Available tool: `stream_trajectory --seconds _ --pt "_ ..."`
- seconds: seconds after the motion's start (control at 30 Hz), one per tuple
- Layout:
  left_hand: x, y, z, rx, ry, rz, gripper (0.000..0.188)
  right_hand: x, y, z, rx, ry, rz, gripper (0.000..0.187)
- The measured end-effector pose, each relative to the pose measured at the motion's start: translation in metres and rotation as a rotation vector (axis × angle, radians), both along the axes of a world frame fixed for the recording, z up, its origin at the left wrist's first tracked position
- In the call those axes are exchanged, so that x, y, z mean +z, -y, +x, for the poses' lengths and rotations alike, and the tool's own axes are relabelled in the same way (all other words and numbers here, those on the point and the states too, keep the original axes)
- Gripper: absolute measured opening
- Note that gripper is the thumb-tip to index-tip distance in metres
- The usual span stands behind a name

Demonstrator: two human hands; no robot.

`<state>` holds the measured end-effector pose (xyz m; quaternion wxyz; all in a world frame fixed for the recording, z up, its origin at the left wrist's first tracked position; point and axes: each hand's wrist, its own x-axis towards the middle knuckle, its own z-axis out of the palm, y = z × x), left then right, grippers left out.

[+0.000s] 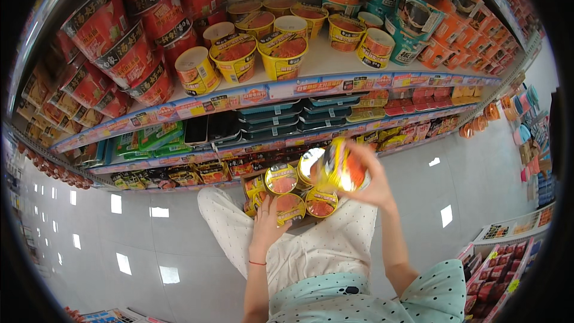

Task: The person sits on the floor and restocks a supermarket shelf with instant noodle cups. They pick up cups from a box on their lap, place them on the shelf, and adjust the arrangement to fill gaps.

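My right hand (372, 178) grips a yellow instant noodle bowl (342, 168), blurred and tilted, raised over a cardboard box (308, 222) between my knees. Several yellow noodle bowls with round printed lids stand in the box, among them one noodle bowl (281, 177) at its far side and another noodle bowl (321, 202) at the right. Down at the box's near left, my left hand (269, 222) has its fingers and thumb about the rim of a noodle bowl (291, 208). The lower part of that bowl is hidden.
Ahead, the upper shelf (323, 76) carries yellow noodle bowls (283, 57), with red noodle tubs (113, 36) at left and orange tubs (460, 36) at right. Dark trays (269, 118) and packets fill the lower shelves. A display rack (499, 278) stands at the lower right.
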<state>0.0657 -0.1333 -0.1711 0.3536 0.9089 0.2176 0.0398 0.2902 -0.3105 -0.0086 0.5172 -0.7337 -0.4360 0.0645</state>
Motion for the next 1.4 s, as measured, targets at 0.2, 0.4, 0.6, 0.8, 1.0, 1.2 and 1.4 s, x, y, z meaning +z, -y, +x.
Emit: stream_trajectory --seconds 0.2,0.4,0.6,0.8,1.0,1.2,1.4 --pt "-0.024 0.017 0.001 0.008 -0.071 0.012 0.120 0.066 -0.075 0.095 -0.267 0.459 0.382 0.090" --pt "-0.029 0.023 0.003 0.037 -0.141 -0.041 0.122 0.064 -0.131 0.167 -0.272 0.322 0.233 0.074" --pt "-0.031 0.023 0.006 0.039 -0.110 -0.049 0.121 0.042 -0.154 0.184 -0.371 0.343 0.183 0.082" --pt "-0.039 0.025 0.013 0.026 -0.086 -0.042 0.121 0.034 -0.156 0.180 -0.303 0.237 0.244 0.090" --pt "-0.043 0.032 0.021 0.025 -0.067 0.034 0.123 0.029 -0.150 0.184 -0.357 0.353 0.149 0.088" --pt "-0.047 0.039 0.025 0.050 -0.082 0.108 0.129 0.027 -0.153 0.182 -0.338 0.368 0.135 0.093" --pt "-0.044 0.049 0.032 0.091 -0.077 0.206 0.126 0.026 -0.152 0.183 -0.368 0.410 0.139 0.100"
